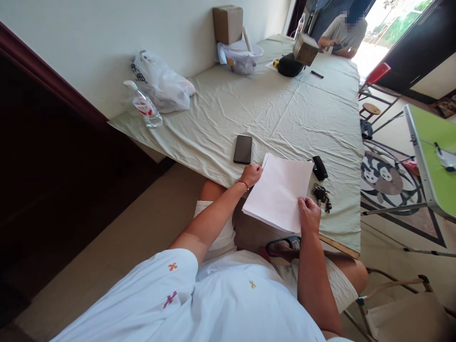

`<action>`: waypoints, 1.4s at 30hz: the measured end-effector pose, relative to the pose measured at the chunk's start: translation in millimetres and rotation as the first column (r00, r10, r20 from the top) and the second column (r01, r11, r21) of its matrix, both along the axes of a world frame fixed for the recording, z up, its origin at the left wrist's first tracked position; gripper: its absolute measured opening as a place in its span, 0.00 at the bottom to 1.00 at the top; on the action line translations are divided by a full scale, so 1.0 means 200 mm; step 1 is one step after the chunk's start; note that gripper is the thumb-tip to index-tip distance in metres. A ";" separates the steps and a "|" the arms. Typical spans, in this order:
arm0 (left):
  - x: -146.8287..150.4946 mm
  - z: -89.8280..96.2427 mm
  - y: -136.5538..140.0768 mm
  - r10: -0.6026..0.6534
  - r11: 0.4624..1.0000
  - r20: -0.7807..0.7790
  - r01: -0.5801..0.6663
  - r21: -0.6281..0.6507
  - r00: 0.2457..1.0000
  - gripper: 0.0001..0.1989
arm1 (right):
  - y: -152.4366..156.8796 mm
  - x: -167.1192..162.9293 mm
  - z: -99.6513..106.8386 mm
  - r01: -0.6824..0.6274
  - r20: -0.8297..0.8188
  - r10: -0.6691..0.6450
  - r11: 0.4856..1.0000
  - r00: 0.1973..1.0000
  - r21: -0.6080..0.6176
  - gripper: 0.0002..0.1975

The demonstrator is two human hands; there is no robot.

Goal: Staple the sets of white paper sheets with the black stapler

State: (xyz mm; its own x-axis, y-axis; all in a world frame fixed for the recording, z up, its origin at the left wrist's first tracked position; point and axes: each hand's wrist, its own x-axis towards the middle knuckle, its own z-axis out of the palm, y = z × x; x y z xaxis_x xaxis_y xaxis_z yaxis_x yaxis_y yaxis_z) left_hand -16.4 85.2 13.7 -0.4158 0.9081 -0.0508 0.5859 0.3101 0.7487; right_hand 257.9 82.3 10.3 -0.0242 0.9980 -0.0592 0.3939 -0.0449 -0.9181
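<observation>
A stack of white paper sheets (280,190) is held between my two hands, partly over the table's near edge. My left hand (252,175), with a red cord at the wrist, is closed on the left edge of the sheets. My right hand (309,213) pinches their right edge, thumb on top. Just beyond my left hand lies a black phone (242,149). To the right of the sheets are a black stapler-like object (319,168) and a bunch of keys (321,194). The top sheet looks blank.
A pale green cloth covers the table (210,123). A water bottle (144,105) and a white plastic bag (164,83) stand at the left. Farther back are a clear basin (244,61), cardboard boxes (228,26) and a black case (290,65). A person (344,35) sits at the far end.
</observation>
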 end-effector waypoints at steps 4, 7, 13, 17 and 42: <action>0.00 0.00 0.00 -0.006 1.000 -0.001 0.006 -0.004 1.000 0.15 | 0.00 0.00 -0.01 -0.017 0.008 0.017 1.000 1.000 0.005 0.22; -0.01 -0.01 0.00 -0.008 1.000 -0.007 0.008 -0.012 1.000 0.14 | 0.00 0.01 -0.03 -0.024 0.033 0.024 1.000 0.999 0.019 0.21; -0.02 -0.01 0.01 -0.019 1.000 -0.007 0.019 -0.024 1.000 0.14 | 0.03 0.03 -0.06 0.048 0.137 -0.064 0.992 0.989 0.115 0.20; -0.02 -0.01 0.01 -0.020 0.999 -0.012 0.019 -0.026 1.000 0.14 | 0.03 0.04 -0.07 0.071 0.174 -0.100 0.983 0.980 0.167 0.21; 0.01 0.00 -0.01 0.021 0.999 0.041 -0.023 0.027 0.999 0.21 | 0.06 -0.01 -0.09 -0.024 0.176 -0.031 0.952 0.984 0.305 0.21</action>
State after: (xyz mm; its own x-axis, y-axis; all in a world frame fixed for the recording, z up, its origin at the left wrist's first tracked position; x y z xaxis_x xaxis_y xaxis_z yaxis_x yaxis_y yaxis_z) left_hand -14.8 83.5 14.0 -0.4337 0.9000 -0.0434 0.5479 0.3017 0.7803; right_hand 256.0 94.1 -8.7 -0.0375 0.9690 0.2443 0.5517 0.2239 -0.8034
